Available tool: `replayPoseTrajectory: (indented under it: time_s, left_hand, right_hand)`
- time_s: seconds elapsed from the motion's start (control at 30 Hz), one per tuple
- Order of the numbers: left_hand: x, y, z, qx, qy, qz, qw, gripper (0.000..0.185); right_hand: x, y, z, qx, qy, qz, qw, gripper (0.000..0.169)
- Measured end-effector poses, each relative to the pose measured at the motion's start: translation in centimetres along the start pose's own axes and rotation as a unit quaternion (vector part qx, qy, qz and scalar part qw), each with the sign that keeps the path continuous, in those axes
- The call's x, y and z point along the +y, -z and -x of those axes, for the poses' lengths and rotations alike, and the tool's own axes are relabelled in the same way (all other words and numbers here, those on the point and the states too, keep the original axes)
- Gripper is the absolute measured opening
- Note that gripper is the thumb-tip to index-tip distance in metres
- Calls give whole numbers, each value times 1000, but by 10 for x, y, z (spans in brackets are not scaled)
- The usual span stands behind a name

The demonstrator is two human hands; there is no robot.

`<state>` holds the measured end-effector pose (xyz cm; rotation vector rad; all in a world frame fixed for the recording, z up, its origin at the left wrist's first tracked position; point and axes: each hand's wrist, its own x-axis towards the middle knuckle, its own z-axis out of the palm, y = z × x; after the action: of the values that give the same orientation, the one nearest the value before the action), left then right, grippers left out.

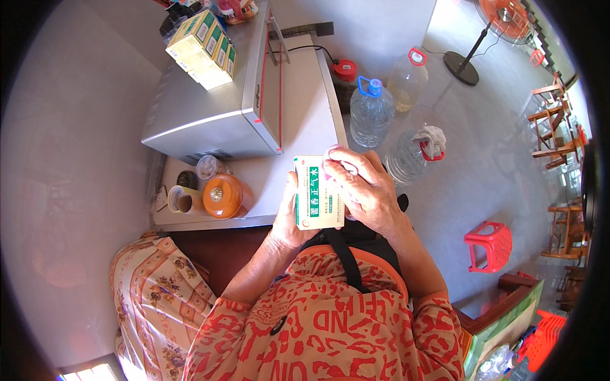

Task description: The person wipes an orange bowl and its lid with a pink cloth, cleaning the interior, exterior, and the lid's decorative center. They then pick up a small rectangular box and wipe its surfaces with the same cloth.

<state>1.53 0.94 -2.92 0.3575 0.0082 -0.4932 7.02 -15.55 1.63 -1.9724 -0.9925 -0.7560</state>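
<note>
In front of my chest, my left hand (pixel 289 224) grips a white and green medicine box (pixel 329 209) from its left side and below. The box's printed front faces up toward me. My right hand (pixel 369 190) pinches a crumpled pink and white cloth (pixel 331 166) against the box's upper right part. The cloth and my fingers cover that corner. Beyond the hands to the left stands a silver microwave oven (pixel 205 114), with several similar medicine boxes (pixel 209 50) stacked on top of it.
On the white tabletop (pixel 300 114) stand an orange lidded jar (pixel 226 195), cups (pixel 186 200) and a clear tub (pixel 209 166). Several large water bottles (pixel 371 114) stand on the floor. A red plastic stool (pixel 488 247) and a standing fan (pixel 503 16) are to the right.
</note>
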Motion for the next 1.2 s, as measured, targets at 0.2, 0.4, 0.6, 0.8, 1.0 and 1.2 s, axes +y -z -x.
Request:
replayPoseTrajectory:
  time_s: [0.2,0.4,0.6,0.8,1.0,1.2]
  left_hand:
    - [0,-9,-1,110,-33,-14,993,72]
    - [0,5,-2,117,-26,-30,992,77]
    - [-8,-2,6,117,-30,-33,992,74]
    - [-4,1,6,82,-14,-110,990,77]
    - [-3,7,-1,126,-81,-11,989,69]
    - [-7,-1,-2,150,-87,-60,983,71]
  right_hand:
    - [-13,0,12,-75,40,33,996,32]
    - [-35,7,24,-113,95,11,989,36]
    - [-21,2,12,-119,93,21,988,36]
    - [-3,-8,4,-23,7,41,999,35]
    - [-19,4,30,-73,23,-20,997,38]
    - [-27,10,41,-28,13,-140,990,42]
